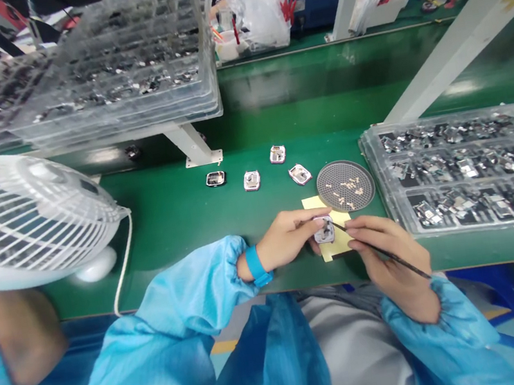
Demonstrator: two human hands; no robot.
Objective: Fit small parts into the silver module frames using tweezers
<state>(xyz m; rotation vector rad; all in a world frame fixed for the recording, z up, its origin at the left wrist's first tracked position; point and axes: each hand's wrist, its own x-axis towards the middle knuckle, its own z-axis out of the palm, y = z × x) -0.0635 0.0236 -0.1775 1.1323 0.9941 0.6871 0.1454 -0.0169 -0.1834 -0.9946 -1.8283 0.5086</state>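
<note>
Between the thumb and fingers of my left hand (288, 237) is a small square watch case (324, 230) with its inside facing up. My right hand (391, 256) grips a thin dark tweezer-like tool (394, 256), its tip at the case's right edge; whether it has one or two prongs I cannot tell. Beneath the case lies a yellow paper (342, 244). Just behind, a round grey perforated tray (344, 186) carries several tiny tan pieces. Farther left on the green bench are more watch cases (252, 180), one of them dark (216, 178).
A white fan (22, 220) stands at the left, its cord running to the bench edge. Clear compartment trays of small parts (472, 168) sit at the right, with stacked ones (121, 71) on the raised shelf. A slanted white post (456, 31) rises at right. Another person's arm (10, 329) is at far left.
</note>
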